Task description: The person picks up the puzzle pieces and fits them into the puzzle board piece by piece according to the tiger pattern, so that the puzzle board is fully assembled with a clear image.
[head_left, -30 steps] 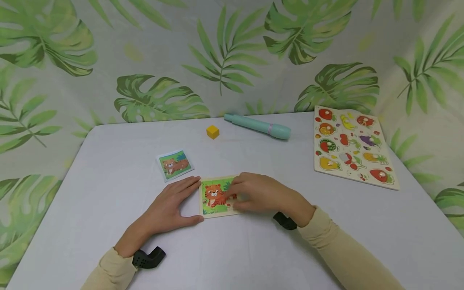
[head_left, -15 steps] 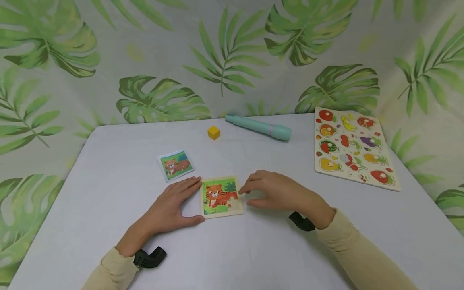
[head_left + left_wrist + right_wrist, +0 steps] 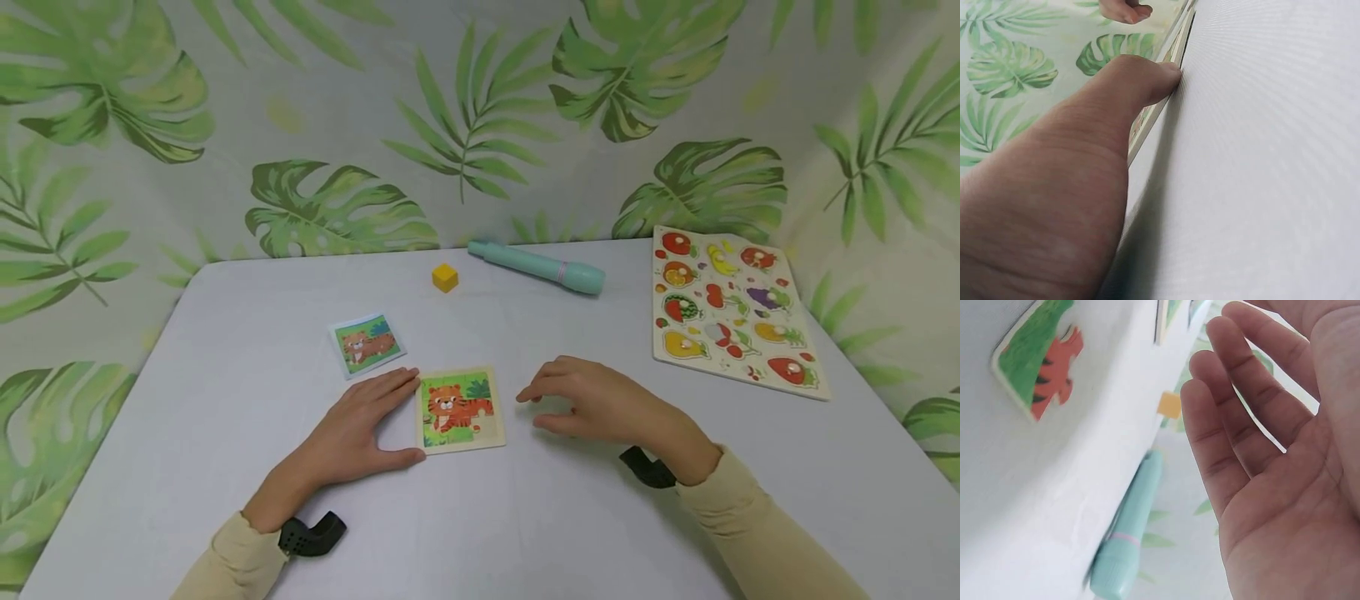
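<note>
A square wooden tiger jigsaw puzzle (image 3: 459,404) lies flat on the table, with a patch of bare wood at its lower right corner. My left hand (image 3: 352,429) rests along the puzzle's left edge, fingertips near the upper corner and thumb at the lower one; in the left wrist view the thumb (image 3: 1157,81) touches the rim. To the right of the puzzle, my right hand (image 3: 600,400) hovers with loosely bent fingers, holding nothing. A green and orange striped puzzle piece (image 3: 1050,369) lies on the table in the right wrist view; the head view does not show it.
A tiger picture card (image 3: 367,343) lies behind my left hand. Farther back are a yellow cube (image 3: 445,277) and a mint-green tube-shaped object (image 3: 540,265). At the right stands a wooden fruit peg board (image 3: 735,312). Leaf-printed cloth (image 3: 480,125) hangs behind the table.
My right hand has drawn back to the right, off the puzzle, uncovering its right side. The left hand keeps its place at the puzzle's edge.
</note>
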`<act>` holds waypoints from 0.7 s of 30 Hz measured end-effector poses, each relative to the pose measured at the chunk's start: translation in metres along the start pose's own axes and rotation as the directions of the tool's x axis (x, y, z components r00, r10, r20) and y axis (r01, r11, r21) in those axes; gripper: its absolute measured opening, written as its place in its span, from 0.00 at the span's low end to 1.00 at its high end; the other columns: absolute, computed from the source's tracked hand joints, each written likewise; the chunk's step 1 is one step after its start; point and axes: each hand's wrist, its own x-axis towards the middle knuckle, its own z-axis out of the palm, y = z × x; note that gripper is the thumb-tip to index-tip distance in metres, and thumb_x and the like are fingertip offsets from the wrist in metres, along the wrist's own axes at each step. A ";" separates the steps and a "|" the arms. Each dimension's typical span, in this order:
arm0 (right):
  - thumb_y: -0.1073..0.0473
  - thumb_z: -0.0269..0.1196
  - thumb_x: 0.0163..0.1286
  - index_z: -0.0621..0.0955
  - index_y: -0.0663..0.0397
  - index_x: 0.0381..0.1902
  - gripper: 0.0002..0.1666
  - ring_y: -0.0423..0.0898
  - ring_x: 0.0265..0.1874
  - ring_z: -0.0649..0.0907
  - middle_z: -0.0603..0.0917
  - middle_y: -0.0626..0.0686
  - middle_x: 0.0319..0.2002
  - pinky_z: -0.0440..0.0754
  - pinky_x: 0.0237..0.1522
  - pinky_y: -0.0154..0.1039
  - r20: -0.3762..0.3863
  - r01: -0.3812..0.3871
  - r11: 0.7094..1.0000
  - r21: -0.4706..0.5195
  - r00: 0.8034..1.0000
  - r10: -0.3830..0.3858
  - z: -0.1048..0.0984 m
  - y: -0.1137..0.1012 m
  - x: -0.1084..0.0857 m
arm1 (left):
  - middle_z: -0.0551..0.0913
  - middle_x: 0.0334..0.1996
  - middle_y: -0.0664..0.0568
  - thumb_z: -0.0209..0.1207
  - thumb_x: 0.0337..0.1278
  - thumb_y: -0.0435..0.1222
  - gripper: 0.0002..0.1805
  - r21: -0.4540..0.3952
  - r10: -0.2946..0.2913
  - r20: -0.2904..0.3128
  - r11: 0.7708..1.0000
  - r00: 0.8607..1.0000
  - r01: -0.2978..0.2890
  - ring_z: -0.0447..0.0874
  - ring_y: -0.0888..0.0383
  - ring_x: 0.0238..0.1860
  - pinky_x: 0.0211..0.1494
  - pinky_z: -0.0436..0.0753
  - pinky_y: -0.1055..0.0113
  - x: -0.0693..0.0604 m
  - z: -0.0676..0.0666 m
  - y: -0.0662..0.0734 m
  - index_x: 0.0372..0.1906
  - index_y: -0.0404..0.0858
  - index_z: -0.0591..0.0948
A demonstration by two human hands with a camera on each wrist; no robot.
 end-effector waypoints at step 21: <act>0.51 0.72 0.68 0.86 0.44 0.58 0.21 0.40 0.54 0.81 0.86 0.43 0.52 0.83 0.56 0.43 0.041 -0.078 0.991 0.105 0.996 0.074 -0.012 0.027 -0.023 | 0.62 0.80 0.52 0.71 0.51 0.62 0.54 0.000 -0.004 -0.002 1.000 1.000 0.004 0.60 0.49 0.80 0.77 0.63 0.42 0.000 0.000 0.001 0.79 0.41 0.66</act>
